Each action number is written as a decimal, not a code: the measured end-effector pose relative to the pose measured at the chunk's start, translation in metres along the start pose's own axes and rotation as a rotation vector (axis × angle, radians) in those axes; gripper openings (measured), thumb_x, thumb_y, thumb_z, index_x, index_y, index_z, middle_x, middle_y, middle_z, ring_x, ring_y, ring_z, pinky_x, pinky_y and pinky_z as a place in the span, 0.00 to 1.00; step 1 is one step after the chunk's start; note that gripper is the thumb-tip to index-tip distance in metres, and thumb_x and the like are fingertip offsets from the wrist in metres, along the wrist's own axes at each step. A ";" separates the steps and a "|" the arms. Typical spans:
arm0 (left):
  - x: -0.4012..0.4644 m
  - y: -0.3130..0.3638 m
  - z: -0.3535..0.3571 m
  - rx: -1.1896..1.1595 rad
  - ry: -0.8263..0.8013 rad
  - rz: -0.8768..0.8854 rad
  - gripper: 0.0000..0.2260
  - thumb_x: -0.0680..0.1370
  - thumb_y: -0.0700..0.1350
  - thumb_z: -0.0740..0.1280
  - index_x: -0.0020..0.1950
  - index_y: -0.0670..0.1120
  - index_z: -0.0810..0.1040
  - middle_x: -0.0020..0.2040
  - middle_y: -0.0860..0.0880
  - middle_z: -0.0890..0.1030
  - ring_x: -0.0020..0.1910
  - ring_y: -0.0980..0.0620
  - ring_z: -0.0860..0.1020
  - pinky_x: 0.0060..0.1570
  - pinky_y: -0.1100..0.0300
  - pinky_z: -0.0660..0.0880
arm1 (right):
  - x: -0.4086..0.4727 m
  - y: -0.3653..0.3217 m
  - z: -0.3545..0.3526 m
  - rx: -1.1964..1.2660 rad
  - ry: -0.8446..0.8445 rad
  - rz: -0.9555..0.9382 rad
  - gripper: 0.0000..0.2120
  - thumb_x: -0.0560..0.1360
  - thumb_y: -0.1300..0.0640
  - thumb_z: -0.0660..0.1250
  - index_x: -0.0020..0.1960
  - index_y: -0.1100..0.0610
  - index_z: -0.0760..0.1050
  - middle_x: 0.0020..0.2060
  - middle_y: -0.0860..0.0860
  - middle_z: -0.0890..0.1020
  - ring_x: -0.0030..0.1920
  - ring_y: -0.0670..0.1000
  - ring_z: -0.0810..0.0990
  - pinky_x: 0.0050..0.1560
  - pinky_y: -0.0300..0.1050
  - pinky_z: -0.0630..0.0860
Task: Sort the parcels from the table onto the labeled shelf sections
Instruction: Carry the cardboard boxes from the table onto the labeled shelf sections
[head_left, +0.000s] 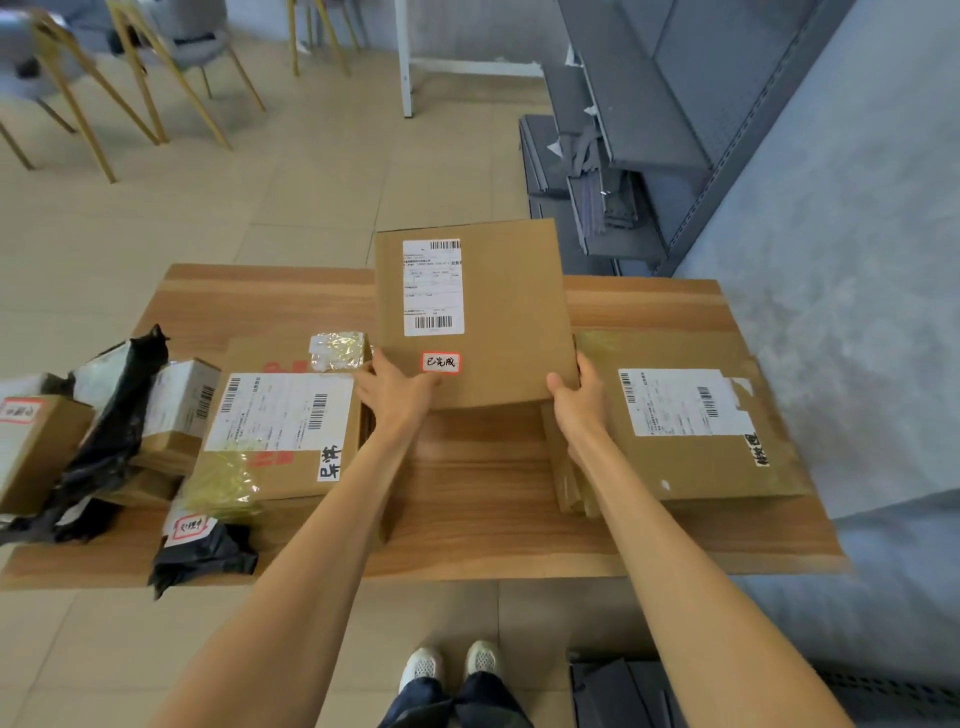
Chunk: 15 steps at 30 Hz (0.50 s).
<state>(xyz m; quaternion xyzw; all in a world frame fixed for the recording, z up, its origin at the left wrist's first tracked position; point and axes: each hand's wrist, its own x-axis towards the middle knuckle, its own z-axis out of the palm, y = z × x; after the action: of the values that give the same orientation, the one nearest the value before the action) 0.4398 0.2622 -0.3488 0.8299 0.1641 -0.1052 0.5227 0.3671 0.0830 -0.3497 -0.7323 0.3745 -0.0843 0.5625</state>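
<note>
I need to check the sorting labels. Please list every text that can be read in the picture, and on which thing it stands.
"已完成": red-bordered sticker on the held box, in the grip of left hand and right hand.
"处理中", roughly: sticker on the black bag.
Handwritten tags on the left box and right box: unclear.
All shipping labels: too small to read.

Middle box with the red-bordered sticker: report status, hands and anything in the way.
Left hand and right hand grip the middle box by its near corners. Near edge raised off the table. Flat parcels close on both sides.
</note>
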 end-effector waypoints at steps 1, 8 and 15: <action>0.003 0.007 -0.005 0.002 -0.007 -0.005 0.38 0.71 0.45 0.74 0.76 0.42 0.59 0.72 0.40 0.59 0.72 0.40 0.56 0.72 0.48 0.57 | 0.000 -0.007 -0.006 0.017 -0.002 -0.025 0.25 0.79 0.60 0.64 0.75 0.51 0.64 0.65 0.49 0.77 0.64 0.50 0.75 0.66 0.48 0.71; 0.013 0.043 -0.035 -0.318 -0.055 0.191 0.30 0.63 0.52 0.79 0.59 0.46 0.71 0.60 0.43 0.76 0.55 0.49 0.79 0.53 0.53 0.78 | -0.001 -0.058 -0.043 0.128 -0.060 -0.169 0.18 0.78 0.64 0.65 0.67 0.56 0.74 0.58 0.49 0.81 0.57 0.47 0.78 0.58 0.40 0.73; 0.008 0.071 -0.047 -0.542 -0.163 0.246 0.29 0.72 0.47 0.76 0.66 0.49 0.64 0.58 0.45 0.79 0.52 0.46 0.82 0.46 0.55 0.79 | -0.007 -0.076 -0.060 0.185 -0.076 -0.229 0.20 0.77 0.63 0.67 0.68 0.56 0.73 0.54 0.45 0.80 0.54 0.44 0.78 0.47 0.29 0.72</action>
<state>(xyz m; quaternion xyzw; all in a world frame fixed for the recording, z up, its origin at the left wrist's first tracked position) 0.4742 0.2774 -0.2722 0.6628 0.0420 -0.0597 0.7452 0.3638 0.0478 -0.2594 -0.7180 0.2577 -0.1542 0.6280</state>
